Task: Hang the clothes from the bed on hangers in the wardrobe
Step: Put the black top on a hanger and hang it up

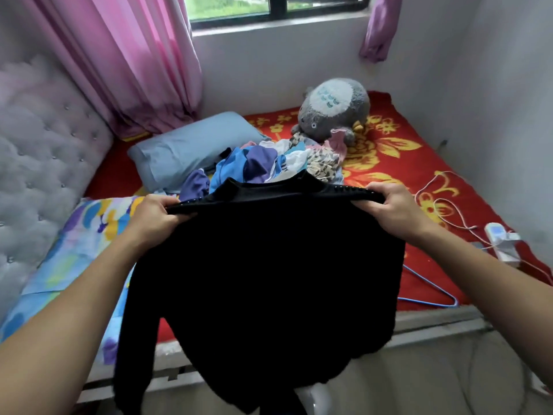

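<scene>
black top (263,265): held up, spread before me over the near bed edge | my left hand (155,217) and right hand (392,208) each grip a shoulder | soft, limp, light, sleeve dangling, so shoulders seem the best hold | blue hanger (431,284) lies right on bed (110,175); clothes pile (269,163) beyond.
</scene>
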Motion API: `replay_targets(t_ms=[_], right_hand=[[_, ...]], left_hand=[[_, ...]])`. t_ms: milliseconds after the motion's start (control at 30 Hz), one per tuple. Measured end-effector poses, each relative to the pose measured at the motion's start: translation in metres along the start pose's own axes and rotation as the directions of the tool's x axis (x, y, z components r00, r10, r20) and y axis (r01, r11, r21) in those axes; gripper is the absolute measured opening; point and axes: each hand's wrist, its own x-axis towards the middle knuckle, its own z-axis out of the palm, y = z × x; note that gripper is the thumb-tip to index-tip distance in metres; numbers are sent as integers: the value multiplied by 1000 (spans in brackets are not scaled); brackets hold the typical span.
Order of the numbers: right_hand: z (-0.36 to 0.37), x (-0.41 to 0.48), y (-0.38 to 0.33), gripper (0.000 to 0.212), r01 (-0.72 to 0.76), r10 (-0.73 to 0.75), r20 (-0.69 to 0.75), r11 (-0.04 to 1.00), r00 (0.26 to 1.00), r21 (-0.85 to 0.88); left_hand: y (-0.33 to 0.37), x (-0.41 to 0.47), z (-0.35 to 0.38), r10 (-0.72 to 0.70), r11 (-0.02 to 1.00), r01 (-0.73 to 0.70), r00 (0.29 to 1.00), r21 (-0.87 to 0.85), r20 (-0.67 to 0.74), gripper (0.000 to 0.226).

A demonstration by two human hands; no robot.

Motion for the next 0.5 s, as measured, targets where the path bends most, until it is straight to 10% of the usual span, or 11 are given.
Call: replay_targets(t_ms=[500], right_hand=[[116, 147, 133, 20, -376, 381, -98, 778, 920, -504]], left_hand=[[-101, 122, 135, -259, 920, 273, 962, 283, -85, 9]])
